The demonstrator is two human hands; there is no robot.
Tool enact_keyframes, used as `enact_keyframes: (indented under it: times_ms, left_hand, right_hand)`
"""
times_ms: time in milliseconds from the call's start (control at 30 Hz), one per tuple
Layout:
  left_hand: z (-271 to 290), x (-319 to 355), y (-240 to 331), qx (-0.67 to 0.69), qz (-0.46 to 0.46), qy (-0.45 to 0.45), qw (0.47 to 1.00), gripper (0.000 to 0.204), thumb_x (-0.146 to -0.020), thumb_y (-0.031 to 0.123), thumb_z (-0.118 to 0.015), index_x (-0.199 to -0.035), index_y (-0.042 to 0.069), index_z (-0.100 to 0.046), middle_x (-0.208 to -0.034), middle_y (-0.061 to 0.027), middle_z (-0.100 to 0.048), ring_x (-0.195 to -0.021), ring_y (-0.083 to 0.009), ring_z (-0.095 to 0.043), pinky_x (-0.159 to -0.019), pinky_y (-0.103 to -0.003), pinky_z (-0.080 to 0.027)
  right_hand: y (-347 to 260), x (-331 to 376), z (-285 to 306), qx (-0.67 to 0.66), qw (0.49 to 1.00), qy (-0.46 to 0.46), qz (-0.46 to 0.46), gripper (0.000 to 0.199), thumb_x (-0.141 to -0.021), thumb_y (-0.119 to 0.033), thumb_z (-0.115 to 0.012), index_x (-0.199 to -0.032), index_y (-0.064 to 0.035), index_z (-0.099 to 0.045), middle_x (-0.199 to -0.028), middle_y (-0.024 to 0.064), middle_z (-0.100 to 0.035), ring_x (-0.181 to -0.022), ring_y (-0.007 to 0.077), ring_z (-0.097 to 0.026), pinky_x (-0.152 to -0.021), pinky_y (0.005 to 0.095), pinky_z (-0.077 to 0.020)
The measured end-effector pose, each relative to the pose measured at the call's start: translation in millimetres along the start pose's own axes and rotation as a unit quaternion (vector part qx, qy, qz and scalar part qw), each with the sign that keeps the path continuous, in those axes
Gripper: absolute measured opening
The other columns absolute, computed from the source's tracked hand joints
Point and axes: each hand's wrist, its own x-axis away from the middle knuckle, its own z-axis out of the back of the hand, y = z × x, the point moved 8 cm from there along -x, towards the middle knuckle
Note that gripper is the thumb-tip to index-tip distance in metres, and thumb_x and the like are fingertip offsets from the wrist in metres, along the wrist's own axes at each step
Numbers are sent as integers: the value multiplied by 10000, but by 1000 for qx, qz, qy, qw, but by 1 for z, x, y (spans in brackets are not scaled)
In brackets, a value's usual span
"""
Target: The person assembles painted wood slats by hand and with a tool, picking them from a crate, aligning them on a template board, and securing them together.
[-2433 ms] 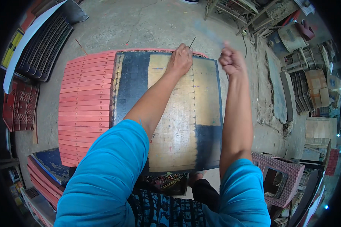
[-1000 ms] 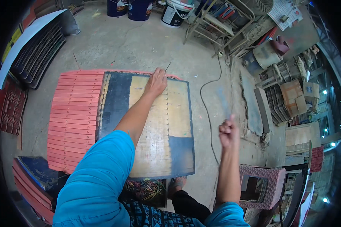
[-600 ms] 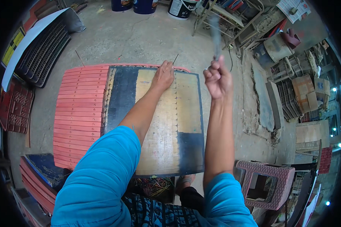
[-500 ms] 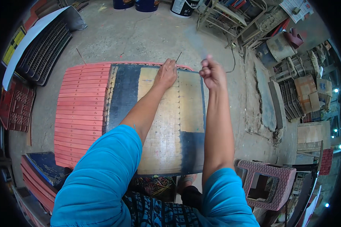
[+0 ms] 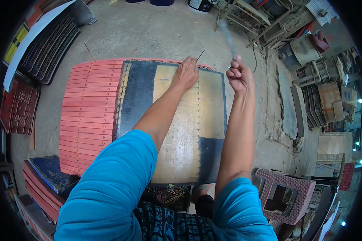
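A dark blue board with worn yellowish bands (image 5: 177, 140) lies flat in front of me, over pink slats (image 5: 86, 116) that show along its left side. My left hand (image 5: 185, 74) rests at the board's far edge, fingers curled down and closed; what they grip is hidden. A thin dark rod (image 5: 200, 55) sticks up just beyond those fingertips; whether they hold it I cannot tell. Raised over the far right corner, my right hand (image 5: 240, 77) is closed around a long, thin, pale tool (image 5: 228, 38), smeared by motion.
Another thin rod (image 5: 90, 52) rises at the slats' far left. Dark crates (image 5: 54, 50) and a red crate (image 5: 19, 108) stand to the left. A pink woven-pattern stool (image 5: 287, 197) lies at near right. Buckets (image 5: 202, 5) and a metal frame (image 5: 245, 18) stand on the concrete floor beyond.
The whole scene has shifted slightly right and up in the view. My left hand stays at the board's far edge; my right hand remains raised with the blurred tool.
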Motion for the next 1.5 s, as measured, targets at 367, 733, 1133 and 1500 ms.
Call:
enact_keyframes:
  times_ms: [367, 733, 1133, 1500]
  left_hand:
    - [0, -2, -4, -1, -4, 21, 1000, 197, -849, 145, -401, -915, -13, -501, -945, -203, -504, -912, -358, -519, -789, -430, -424]
    - [-3, 4, -4, -3, -16, 28, 999, 202, -849, 146, -396, -926, -7, -503, -947, -197, -512, -921, -364, -518, -784, -439, -425]
    - [28, 11, -2, 100, 37, 93, 990, 368, -761, 153, -505, -1084, -12, -438, -1159, -216, -429, -1064, -372, -436, -894, -407, -374]
    - [280, -15, 159, 184, -72, 210, 958, 384, -625, 131, -529, -981, -8, -493, -1063, -195, -454, -1047, -340, -428, -901, -389, -368]
  right_hand:
    - [-7, 5, 21, 82, 994, 75, 19, 54, -815, -109, -551, -811, -85, -503, -551, -31, -445, -354, 23, -267, -397, 193, -269]
    - [-5, 5, 17, -33, 999, -32, -4, 138, -860, -151, -516, -747, -89, -466, -553, -14, -431, -371, 59, -292, -429, 232, -303]
    - [-21, 314, 30, 127, 965, 228, 8, 71, -856, -126, -517, -863, -61, -488, -750, 62, -586, -485, 125, -529, -450, 231, -464]
    - [107, 343, -18, 220, 961, 163, -46, 80, -853, -137, -543, -887, -71, -513, -748, 25, -557, -542, 84, -486, -408, 191, -377]
